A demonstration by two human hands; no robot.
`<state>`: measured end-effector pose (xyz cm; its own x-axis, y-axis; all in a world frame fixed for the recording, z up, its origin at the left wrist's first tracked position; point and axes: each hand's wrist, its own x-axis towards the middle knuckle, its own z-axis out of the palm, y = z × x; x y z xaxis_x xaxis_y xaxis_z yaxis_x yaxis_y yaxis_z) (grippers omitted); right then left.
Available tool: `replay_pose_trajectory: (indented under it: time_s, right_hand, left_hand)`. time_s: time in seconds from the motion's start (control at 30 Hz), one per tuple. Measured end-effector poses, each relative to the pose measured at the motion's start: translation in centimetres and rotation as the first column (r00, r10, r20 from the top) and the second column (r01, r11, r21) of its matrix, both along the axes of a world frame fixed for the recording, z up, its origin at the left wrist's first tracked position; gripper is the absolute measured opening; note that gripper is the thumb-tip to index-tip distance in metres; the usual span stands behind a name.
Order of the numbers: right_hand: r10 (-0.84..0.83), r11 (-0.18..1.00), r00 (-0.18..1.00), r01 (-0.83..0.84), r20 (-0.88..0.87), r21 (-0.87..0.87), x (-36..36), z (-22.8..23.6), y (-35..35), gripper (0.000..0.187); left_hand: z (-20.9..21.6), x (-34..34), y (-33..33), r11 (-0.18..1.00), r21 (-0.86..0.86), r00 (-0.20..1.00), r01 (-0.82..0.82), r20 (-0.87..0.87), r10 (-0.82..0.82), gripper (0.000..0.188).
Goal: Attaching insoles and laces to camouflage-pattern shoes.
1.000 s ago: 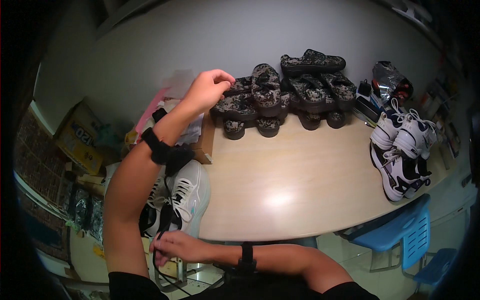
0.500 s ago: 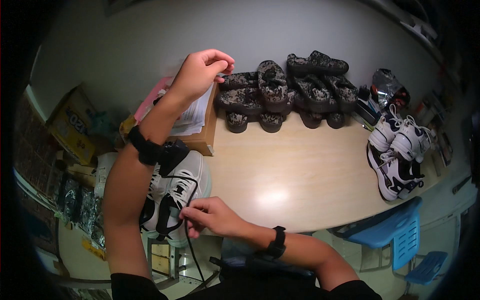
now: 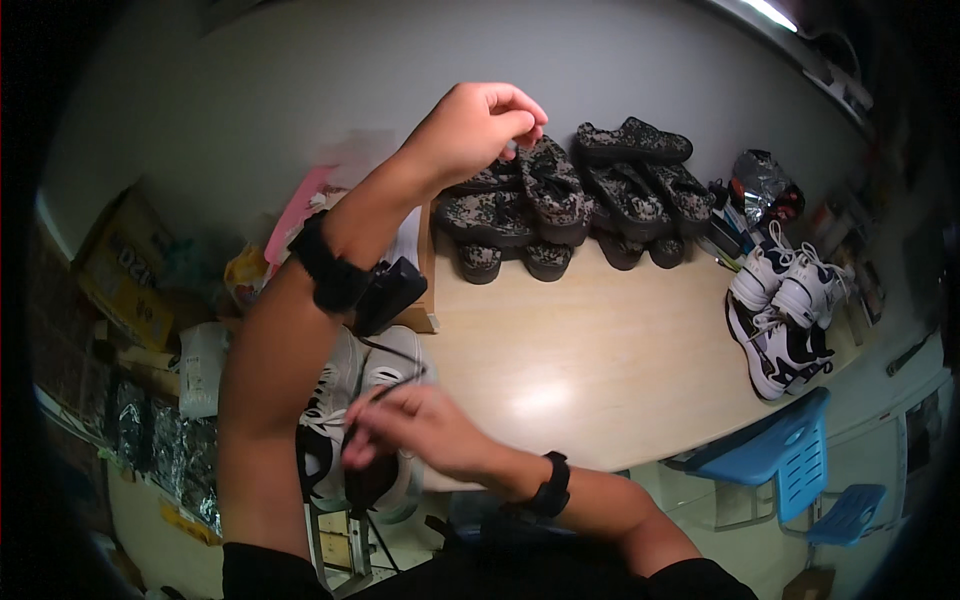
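Observation:
My left hand is raised in front of the wall, next to the stacked camouflage shoes. Its fingers are curled in toward the thumb, with nothing visible in them. A black strap on the left forearm carries a small black box, from which a black cable runs down. My right hand, a little blurred, is closed around that cable, above a pair of white and black sneakers at the table's left end. The right hand and left arm partly cover these sneakers. A black band circles my right wrist.
White and black sneakers are stacked at the table's right end, by a silvery bag. A cardboard box with papers stands behind my left forearm. Blue chairs stand at lower right, and cartons at far left.
My left hand has moved right and slightly up, nearer the camouflage shoes, carrying the black box along. My right hand stays low at the cable and has shifted only slightly.

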<state>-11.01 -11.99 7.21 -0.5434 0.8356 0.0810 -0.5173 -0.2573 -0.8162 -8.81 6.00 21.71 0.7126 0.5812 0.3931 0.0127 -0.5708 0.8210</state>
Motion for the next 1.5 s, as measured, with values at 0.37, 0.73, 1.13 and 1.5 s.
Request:
replay_pose_trajectory:
  time_s: [0.37, 0.73, 1.13, 1.5]
  right_hand:
    - [0.084, 0.983, 0.99, -0.064, 0.111, -0.17, -0.5, -3.7, 0.3, 0.026]
    - [0.27, 0.957, 0.814, -0.288, 0.514, -0.046, 7.4, -8.4, -3.1, 0.034]
    - [-0.346, 0.932, 0.881, 0.282, 0.322, 0.228, 22.0, 0.3, 1.3, 0.022]
    - [-0.856, 0.495, 0.515, 0.843, -0.052, 0.211, 31.8, 0.4, 5.9, 0.017]
  left_hand:
    - [-4.5, -4.2, -1.3, 0.983, 0.027, 0.98, -0.184, -0.079, 0.185, 0.018]
    - [0.9, -3.2, -5.8, 0.954, 0.19, 0.973, -0.231, 0.025, 0.23, 0.018]
    - [2.8, -4.5, -8.8, 0.908, 0.217, 0.934, -0.358, 0.078, 0.35, 0.017]
    - [-15.9, 6.2, -2.2, 0.838, -0.074, 0.831, -0.54, 0.111, 0.545, 0.041]
